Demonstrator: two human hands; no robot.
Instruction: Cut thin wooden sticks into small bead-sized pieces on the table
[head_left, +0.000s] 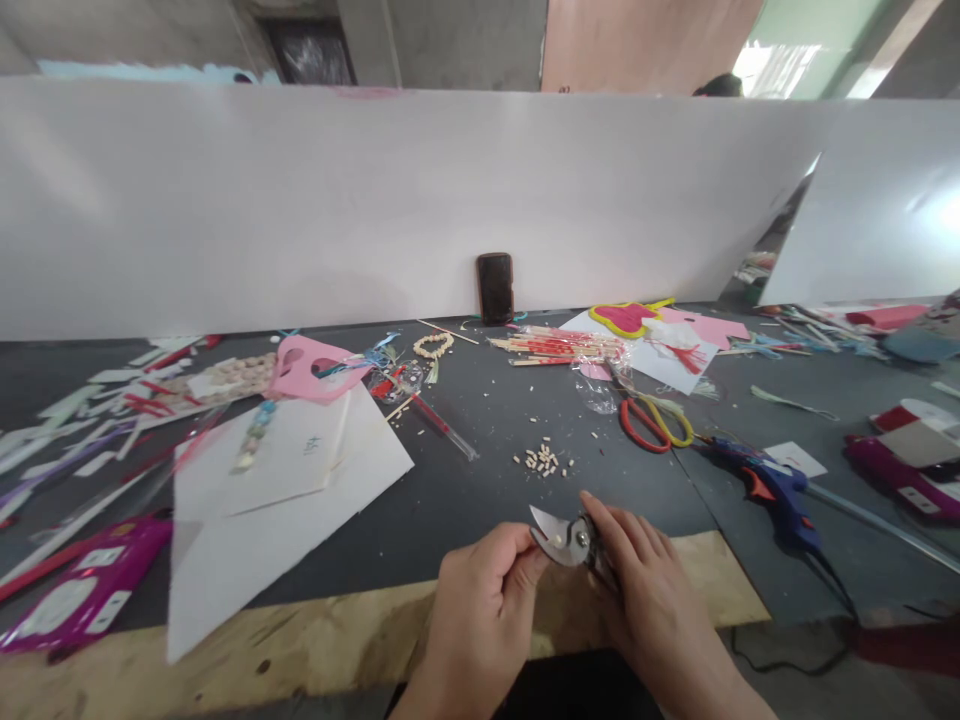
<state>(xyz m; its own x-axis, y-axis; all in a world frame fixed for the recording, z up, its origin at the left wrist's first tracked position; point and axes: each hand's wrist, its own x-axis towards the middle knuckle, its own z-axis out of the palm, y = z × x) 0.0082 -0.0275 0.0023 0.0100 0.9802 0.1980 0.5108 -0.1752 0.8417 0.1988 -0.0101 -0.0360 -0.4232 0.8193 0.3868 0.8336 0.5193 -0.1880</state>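
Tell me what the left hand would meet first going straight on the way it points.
The left hand would likely meet the pruners first, blades nearest its fingertips; whether they touch is hard to tell.

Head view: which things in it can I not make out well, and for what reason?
All in the head view:
Pruners: lower part mostly covered by the right hand.
Whatever the left hand may pinch: hidden by its own fingers.
Writing on the paper sheet: too small and blurred.
Blue container: cut off by the right edge.
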